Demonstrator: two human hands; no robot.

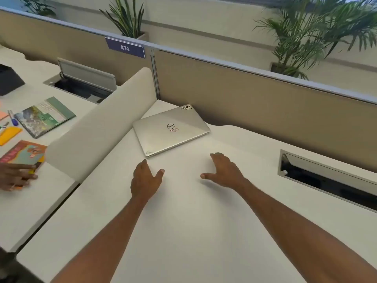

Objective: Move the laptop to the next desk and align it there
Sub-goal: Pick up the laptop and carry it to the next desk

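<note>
A closed silver laptop (pixel 171 130) with a round logo and stickers lies flat on the white desk (pixel 193 221), near the back corner where the low white divider (pixel 98 127) meets the tan partition. My left hand (pixel 145 179) hovers just in front of the laptop's near corner, fingers apart, holding nothing. My right hand (pixel 223 170) is a little to the right and in front of the laptop, also spread and empty. Neither hand touches the laptop.
Left of the divider is a second desk (pixel 30 211) with a spiral notebook (pixel 43 117), coloured booklets, markers and another person's hand (pixel 15 175). Open cable trays sit at the right (pixel 326 176) and back left (pixel 81 80). Potted plants stand behind the partition.
</note>
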